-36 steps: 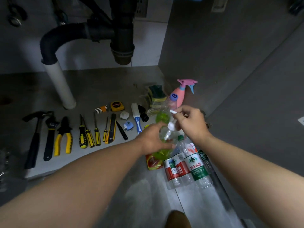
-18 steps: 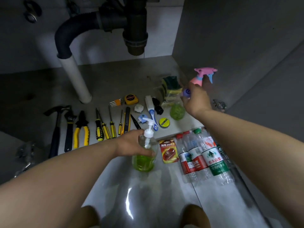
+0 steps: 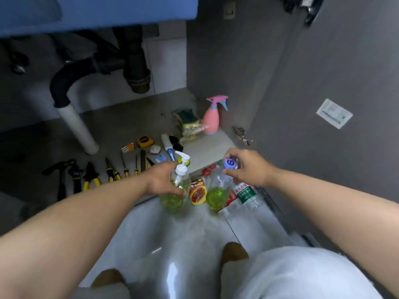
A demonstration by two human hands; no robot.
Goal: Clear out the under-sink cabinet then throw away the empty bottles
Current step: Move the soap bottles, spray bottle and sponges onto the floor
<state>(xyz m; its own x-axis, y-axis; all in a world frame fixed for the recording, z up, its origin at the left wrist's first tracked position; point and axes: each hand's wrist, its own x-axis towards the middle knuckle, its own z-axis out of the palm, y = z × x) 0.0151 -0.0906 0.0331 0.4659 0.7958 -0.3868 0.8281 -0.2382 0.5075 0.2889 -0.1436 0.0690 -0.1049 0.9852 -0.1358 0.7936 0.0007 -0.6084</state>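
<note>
- Our left hand (image 3: 164, 180) has its fingers curled round a pump bottle (image 3: 172, 199) with green soap in the bottom. The white pump top sticks up above our fingers.
- Our right hand (image 3: 248, 169) pinches the blue cap (image 3: 230, 163) of a second clear bottle (image 3: 217, 196). This one has green soap low down too.
- Our two hands are apart, each clamped on its own bottle.
- Both bottles stand up straight, out in front of the cabinet and over the shiny floor (image 3: 172, 244). We cannot tell if they touch it.
- An orange packet (image 3: 197, 192) lies on the floor between the two bottles.
- Some water bottles (image 3: 246, 194) lie on their sides just beside the second clear bottle, under our right hand. We see red caps on some of them.
- A pink spray bottle (image 3: 211, 120) stands on the cabinet floor (image 3: 133, 117), far back on the right, near the wall.
- A pack of sponges (image 3: 187, 121) sits just beside the pink spray bottle, on its left.
- Tools lie in a row on the left of the cabinet floor: a hammer (image 3: 61, 178), pliers (image 3: 90, 175) and screwdrivers (image 3: 125, 167). A yellow tape measure (image 3: 145, 141) lies behind them.
- A white pipe (image 3: 77, 128) stands up from the cabinet floor and joins a black pipe (image 3: 133, 61) above.
- On the right, the grey door (image 3: 323, 169) has a white sticker (image 3: 334, 113) on it.
</note>
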